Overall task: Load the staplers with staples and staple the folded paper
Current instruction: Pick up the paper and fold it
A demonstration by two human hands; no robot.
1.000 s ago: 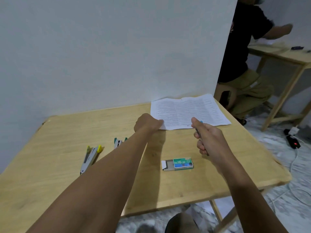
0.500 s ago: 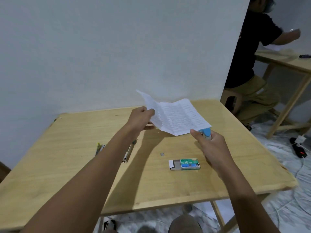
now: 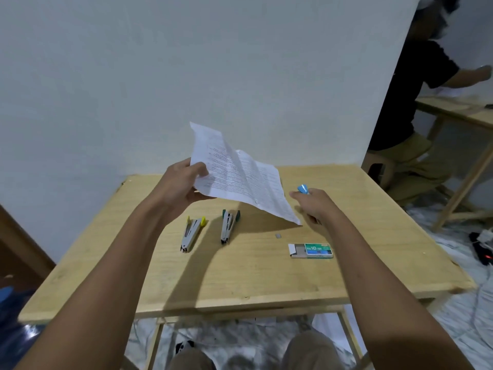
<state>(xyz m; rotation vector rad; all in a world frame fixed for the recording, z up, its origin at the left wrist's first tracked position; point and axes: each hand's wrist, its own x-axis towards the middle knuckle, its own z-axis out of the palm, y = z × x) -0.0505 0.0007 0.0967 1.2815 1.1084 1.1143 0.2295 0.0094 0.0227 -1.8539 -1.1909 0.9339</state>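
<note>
My left hand (image 3: 181,186) pinches the left edge of a printed paper sheet (image 3: 237,177), which hangs tilted above the wooden table (image 3: 240,276). My right hand (image 3: 313,205) grips a blue stapler (image 3: 303,188), of which only the blue tip shows above the fingers, just right of the paper's lower corner. Two more staplers lie on the table under the paper: one with yellow trim (image 3: 191,233) and one with green trim (image 3: 228,227). A staple box (image 3: 310,250), slid partly open, lies front right, with a small loose strip of staples (image 3: 278,236) near it.
A white wall stands right behind the table. At the far right a seated person (image 3: 421,116) works at another wooden table (image 3: 458,113). A power strip and cables (image 3: 482,247) lie on the floor to the right. My knees show below the table's front edge.
The paper has gone from lying flat at the table's back to being lifted and tilted up by my left hand. My right hand with the blue stapler drew slightly right of it.
</note>
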